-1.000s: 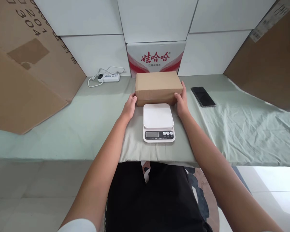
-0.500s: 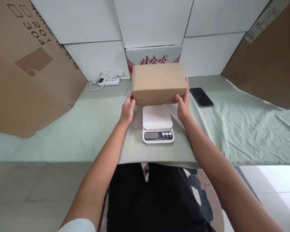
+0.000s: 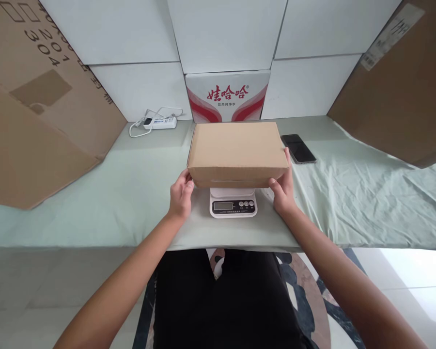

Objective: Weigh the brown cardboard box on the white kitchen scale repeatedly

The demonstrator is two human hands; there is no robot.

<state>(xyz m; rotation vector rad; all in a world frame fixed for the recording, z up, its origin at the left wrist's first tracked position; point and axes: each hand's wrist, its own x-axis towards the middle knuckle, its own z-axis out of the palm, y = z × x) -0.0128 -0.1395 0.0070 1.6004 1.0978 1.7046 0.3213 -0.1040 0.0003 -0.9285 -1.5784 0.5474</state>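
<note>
A closed brown cardboard box [image 3: 238, 145] is held level between both hands. My left hand [image 3: 180, 196] grips its near left corner, thumb in front and fingers partly hidden beneath. At the near right corner, my right hand [image 3: 283, 189] grips it with the thumb on the front and fingers along the side. Under the box is a white digital kitchen scale [image 3: 233, 212]; its display and buttons show, while most of its plate is covered. Whether the box touches the plate I cannot tell. The display shows no readable number.
Behind the box stands a white-and-red printed carton [image 3: 227, 97] against the white wall. A black phone [image 3: 299, 149] lies to the right, a white power strip with its cable [image 3: 160, 122] to the left. Large cardboard pieces [image 3: 39, 140] [image 3: 396, 97] flank the green-covered table [image 3: 138, 194].
Both hands have brought the cardboard box nearer to me and lower, over the scale's plate. The printed carton behind it now shows more fully.
</note>
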